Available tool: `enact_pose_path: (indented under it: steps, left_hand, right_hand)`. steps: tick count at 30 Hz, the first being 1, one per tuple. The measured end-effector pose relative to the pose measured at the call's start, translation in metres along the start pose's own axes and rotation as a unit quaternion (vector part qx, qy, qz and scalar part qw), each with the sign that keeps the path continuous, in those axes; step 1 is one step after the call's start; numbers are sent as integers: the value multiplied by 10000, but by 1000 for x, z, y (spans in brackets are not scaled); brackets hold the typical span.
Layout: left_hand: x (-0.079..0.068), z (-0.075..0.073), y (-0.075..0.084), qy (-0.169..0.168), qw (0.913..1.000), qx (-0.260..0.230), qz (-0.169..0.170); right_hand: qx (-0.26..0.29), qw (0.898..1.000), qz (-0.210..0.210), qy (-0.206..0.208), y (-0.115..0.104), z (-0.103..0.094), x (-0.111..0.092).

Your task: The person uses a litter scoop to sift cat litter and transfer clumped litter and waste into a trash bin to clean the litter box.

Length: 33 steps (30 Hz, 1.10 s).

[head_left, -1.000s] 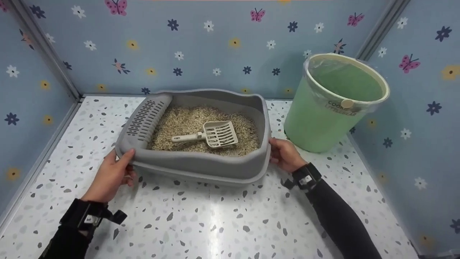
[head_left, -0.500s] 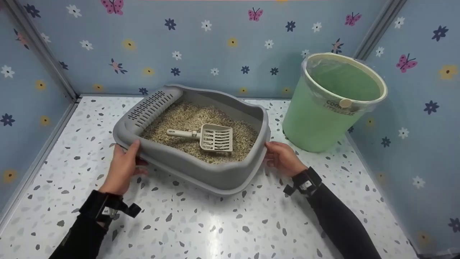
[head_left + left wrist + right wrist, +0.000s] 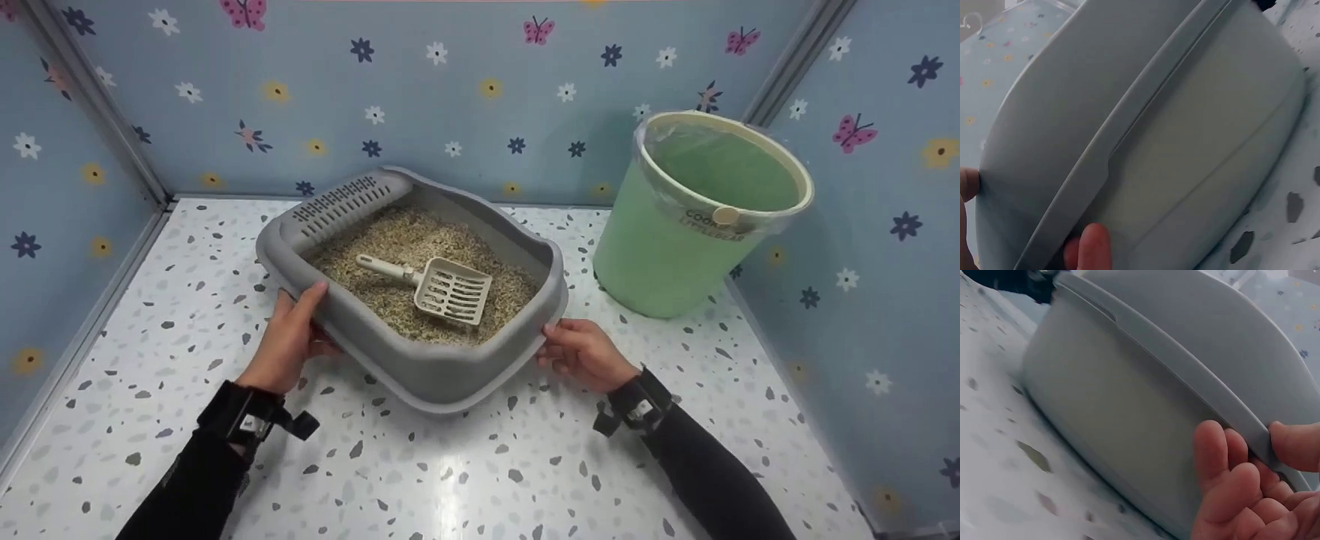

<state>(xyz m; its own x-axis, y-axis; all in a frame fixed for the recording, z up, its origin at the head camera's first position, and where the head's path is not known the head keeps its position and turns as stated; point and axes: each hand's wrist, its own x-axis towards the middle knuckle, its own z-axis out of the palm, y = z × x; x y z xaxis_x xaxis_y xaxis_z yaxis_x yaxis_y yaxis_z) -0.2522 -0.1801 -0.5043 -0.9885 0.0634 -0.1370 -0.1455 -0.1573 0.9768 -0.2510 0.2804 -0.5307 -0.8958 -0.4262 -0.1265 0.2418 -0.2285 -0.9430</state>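
A grey litter box (image 3: 450,379) stands at an angle on the speckled surface, its slotted end panel (image 3: 341,206) at the back left. Sandy litter (image 3: 397,232) fills the bottom, and a beige slotted litter scoop (image 3: 454,291) lies on it. My left hand (image 3: 283,346) grips the box's near left side, thumb over the upper wall; in the left wrist view, fingertips (image 3: 1095,247) curl below the projecting lip. At the near right side, my right hand (image 3: 586,354) pinches that lip, thumb (image 3: 1297,446) above and fingers beneath in the right wrist view.
A green bin (image 3: 652,255) with a cream rim and a clear liner stands to the right of the box. Flower-patterned panels (image 3: 420,97) enclose the back and both sides. Speckled surface (image 3: 420,480) extends in front of the box.
The litter box has turned clockwise, its slotted end swinging away and its right end toward me. My left hand has moved forward and right with it; my right hand has come slightly nearer.
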Motion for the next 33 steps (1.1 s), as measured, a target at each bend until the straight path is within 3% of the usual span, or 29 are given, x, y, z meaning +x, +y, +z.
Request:
enact_pose_path:
  steps: [7, 21, 27, 30, 33]
  left_hand:
    - [19, -1, 9, -57, 9998, 169, -111]
    - [36, -5, 7, -382, 9986, 318, 162]
    - [48, -5, 7, -415, 9982, 384, 199]
    - [47, -5, 7, -380, 9983, 420, 117]
    - [40, -3, 7, -374, 9983, 438, -9]
  right_hand:
    - [-209, 9997, 9, -105, 16, 26, -16]
    - [262, 9985, -70, 482, 44, 77, -38]
    - [103, 9990, -77, 433, 47, 82, -42]
    - [-389, 9990, 16, 208, 41, 76, -42]
    - [-1036, 9941, 256, -213, 28, 58, -39]
